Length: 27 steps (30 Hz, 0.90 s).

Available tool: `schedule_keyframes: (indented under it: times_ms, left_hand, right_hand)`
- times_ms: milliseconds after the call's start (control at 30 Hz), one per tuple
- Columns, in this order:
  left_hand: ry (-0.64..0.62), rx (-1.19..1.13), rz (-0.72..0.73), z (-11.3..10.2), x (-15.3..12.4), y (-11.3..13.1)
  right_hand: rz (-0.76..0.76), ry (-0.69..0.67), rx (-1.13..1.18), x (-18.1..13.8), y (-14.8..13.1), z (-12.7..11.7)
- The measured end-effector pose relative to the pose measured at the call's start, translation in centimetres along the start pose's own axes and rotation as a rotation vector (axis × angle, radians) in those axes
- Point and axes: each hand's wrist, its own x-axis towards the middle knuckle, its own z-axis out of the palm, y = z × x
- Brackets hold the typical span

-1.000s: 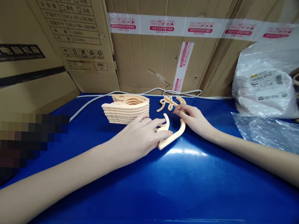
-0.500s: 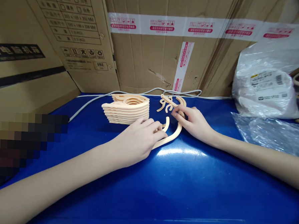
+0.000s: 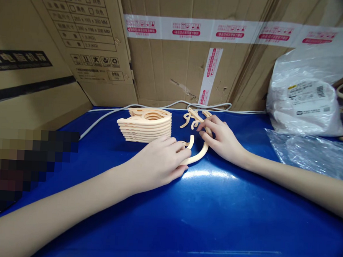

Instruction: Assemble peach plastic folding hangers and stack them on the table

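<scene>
Hands meet over a curved peach plastic piece (image 3: pixel 198 154) lying flat on the blue desk (image 3: pixel 213 207), near its middle. The left hand (image 3: pixel 158 162) lies over the piece's left end, its grip closed on that end, fingers on top and thumb at the near side. The right hand (image 3: pixel 221 140) pinches the piece's right, far end between thumb and fingertips. Just beyond the right hand lie a few loose peach parts (image 3: pixel 190 120). Left of them stands a neat stack of the same peach pieces (image 3: pixel 145 125). A grey cable (image 3: pixel 109 115) runs along the desk's far edge below cardboard boxes (image 3: pixel 177 59). Plastic bags (image 3: pixel 302 104) sit far right.
</scene>
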Motion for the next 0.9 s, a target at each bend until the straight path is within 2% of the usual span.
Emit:
schedule_keyframes:
  times_ms: [267, 467, 600, 767, 900]
  left_hand:
    - [0.087, -0.040, 0.050, 0.08, -0.04, -0.04]
    - [0.179, -0.061, 0.087, 0.17, -0.20, 0.06]
    - [0.193, -0.084, 0.118, 0.29, -0.34, 0.30]
    - [0.226, -0.093, 0.168, 0.37, -0.43, 0.56]
    - [0.242, -0.083, 0.180, 0.55, -0.46, 0.51]
  right_hand:
    - [-0.003, -0.001, -0.018, 0.01, -0.01, -0.05]
    - [-0.023, 0.050, -0.015, 0.01, -0.08, -0.13]
    - [-0.067, 0.078, 0.019, -0.01, -0.17, -0.31]
    - [-0.180, 0.087, 0.016, -0.19, -0.38, -0.54]
    - [-0.376, 0.033, 0.026, -0.38, -0.87, -0.69]
